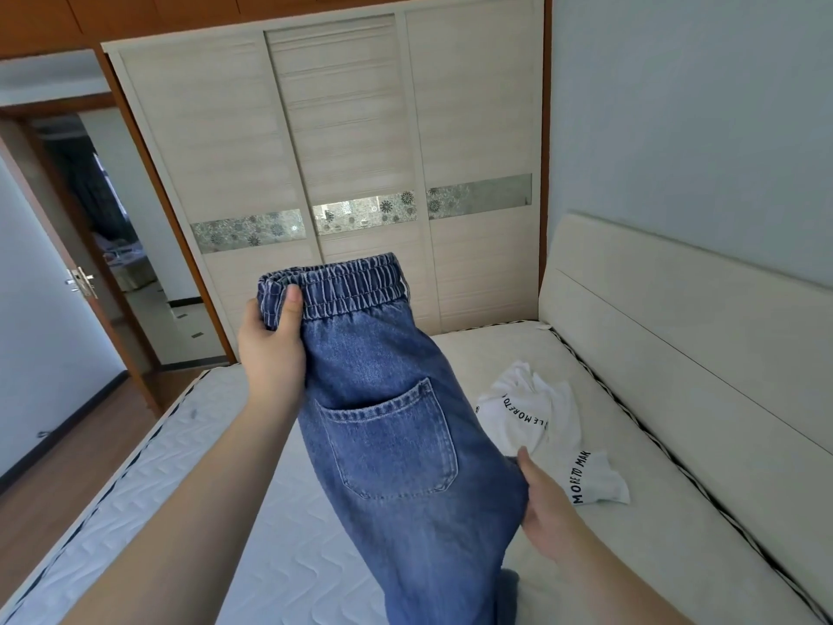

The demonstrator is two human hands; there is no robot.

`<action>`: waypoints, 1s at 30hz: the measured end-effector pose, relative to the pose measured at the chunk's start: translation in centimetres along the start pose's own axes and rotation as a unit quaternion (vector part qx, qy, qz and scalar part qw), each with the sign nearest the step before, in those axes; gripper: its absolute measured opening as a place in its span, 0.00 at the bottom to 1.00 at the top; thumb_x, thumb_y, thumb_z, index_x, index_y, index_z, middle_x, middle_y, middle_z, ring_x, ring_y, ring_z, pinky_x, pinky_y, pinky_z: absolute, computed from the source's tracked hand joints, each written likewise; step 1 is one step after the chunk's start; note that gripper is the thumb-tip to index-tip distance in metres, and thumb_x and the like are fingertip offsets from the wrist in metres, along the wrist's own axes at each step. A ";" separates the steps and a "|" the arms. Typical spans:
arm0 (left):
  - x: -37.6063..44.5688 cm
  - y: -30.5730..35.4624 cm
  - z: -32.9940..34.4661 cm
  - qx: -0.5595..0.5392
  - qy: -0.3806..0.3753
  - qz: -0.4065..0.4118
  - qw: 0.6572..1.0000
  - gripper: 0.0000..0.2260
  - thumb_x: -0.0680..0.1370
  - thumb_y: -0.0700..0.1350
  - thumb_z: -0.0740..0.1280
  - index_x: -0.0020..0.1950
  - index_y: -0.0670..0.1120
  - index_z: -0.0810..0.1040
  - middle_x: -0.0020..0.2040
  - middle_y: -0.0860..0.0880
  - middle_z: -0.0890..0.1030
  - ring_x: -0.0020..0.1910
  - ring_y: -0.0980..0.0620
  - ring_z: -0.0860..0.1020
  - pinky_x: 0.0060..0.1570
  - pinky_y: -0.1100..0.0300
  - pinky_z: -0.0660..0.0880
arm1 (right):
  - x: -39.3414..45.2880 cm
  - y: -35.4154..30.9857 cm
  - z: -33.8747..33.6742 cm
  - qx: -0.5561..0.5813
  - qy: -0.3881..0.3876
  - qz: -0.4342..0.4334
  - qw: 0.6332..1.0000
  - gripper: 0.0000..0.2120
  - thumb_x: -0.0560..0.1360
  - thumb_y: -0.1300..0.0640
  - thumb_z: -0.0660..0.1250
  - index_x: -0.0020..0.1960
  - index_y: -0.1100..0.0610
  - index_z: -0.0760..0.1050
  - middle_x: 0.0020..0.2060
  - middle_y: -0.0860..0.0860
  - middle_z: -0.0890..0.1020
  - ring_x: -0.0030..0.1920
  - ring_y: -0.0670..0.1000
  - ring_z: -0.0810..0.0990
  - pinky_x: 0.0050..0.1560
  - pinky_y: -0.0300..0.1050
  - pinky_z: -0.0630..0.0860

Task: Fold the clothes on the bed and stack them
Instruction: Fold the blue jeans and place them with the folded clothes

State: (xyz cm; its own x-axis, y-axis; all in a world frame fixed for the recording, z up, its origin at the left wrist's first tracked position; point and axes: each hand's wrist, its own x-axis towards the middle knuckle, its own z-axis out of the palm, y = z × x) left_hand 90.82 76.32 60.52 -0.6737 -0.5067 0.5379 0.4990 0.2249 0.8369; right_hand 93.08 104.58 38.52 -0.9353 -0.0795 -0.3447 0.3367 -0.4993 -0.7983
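Note:
A pair of blue jeans (396, 426) with an elastic waistband and a back pocket hangs in the air above the bed (279, 548). My left hand (270, 349) grips the left end of the waistband, thumb on the front. My right hand (541, 502) holds the right edge of the jeans lower down, near the seat, its fingers hidden behind the cloth. The legs drop out of view at the bottom. A crumpled white T-shirt (541, 426) with black lettering lies on the mattress to the right, beyond my right hand.
The cream padded headboard (676, 354) runs along the right side of the bed. A wardrobe with sliding doors (342, 151) stands past the far edge. An open doorway (112, 245) and wooden floor (58, 453) lie to the left.

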 end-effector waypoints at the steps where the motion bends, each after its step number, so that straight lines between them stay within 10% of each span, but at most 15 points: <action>1: 0.1 -0.1 -0.1 -0.004 0.005 -0.005 1.000 0.12 0.76 0.61 0.67 0.46 0.54 0.76 0.42 0.59 0.82 0.42 0.63 0.79 0.43 0.66 0.73 | -0.1 -0.2 0.0 0.022 -0.027 -0.010 0.999 0.26 0.83 0.43 0.53 0.63 0.63 0.77 0.58 0.57 0.82 0.61 0.55 0.80 0.63 0.51 0.72; 7: 0.8 -0.9 -1.1 -0.045 0.022 -0.050 0.997 0.21 0.73 0.66 0.67 0.55 0.52 0.79 0.50 0.57 0.84 0.50 0.61 0.82 0.55 0.57 0.78 | 0.2 -3.2 -0.7 0.036 -0.100 -0.097 0.990 0.20 0.81 0.51 0.62 0.69 0.60 0.73 0.65 0.59 0.78 0.67 0.59 0.75 0.71 0.58 0.66; 11: 1.4 -1.2 -1.9 -0.082 -0.016 -0.089 0.992 0.25 0.73 0.67 0.67 0.59 0.50 0.79 0.55 0.51 0.84 0.57 0.52 0.81 0.61 0.48 0.76 | 0.8 -6.7 -1.7 0.026 -0.046 -0.149 0.987 0.36 0.72 0.59 0.73 0.74 0.43 0.61 0.62 0.53 0.80 0.61 0.54 0.80 0.61 0.53 0.75; 20: 1.0 -1.5 -2.2 -0.170 -0.024 -0.163 0.972 0.21 0.78 0.60 0.65 0.64 0.48 0.77 0.58 0.52 0.83 0.58 0.53 0.81 0.60 0.53 0.76 | -0.5 -15.0 -2.5 -0.354 0.046 -0.331 0.873 0.07 0.77 0.58 0.69 0.50 0.46 0.81 0.44 0.42 0.86 0.46 0.41 0.83 0.46 0.35 0.74; 30: 0.1 -1.3 1.9 -0.152 -0.167 -0.145 0.963 0.18 0.72 0.54 0.68 0.59 0.46 0.78 0.56 0.46 0.83 0.54 0.49 0.82 0.52 0.53 0.80 | -1.9 -23.2 -5.6 -0.240 0.133 -0.393 0.878 0.07 0.76 0.59 0.70 0.48 0.47 0.83 0.47 0.47 0.86 0.49 0.49 0.84 0.52 0.46 0.77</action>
State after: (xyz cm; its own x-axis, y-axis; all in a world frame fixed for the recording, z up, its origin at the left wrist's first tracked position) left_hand 89.08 77.55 59.65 -0.9210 -0.2038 0.3320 0.3666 -0.1653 0.9156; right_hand 87.60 121.17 54.95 -0.8626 0.3624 0.3530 -0.3345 0.1150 -0.9354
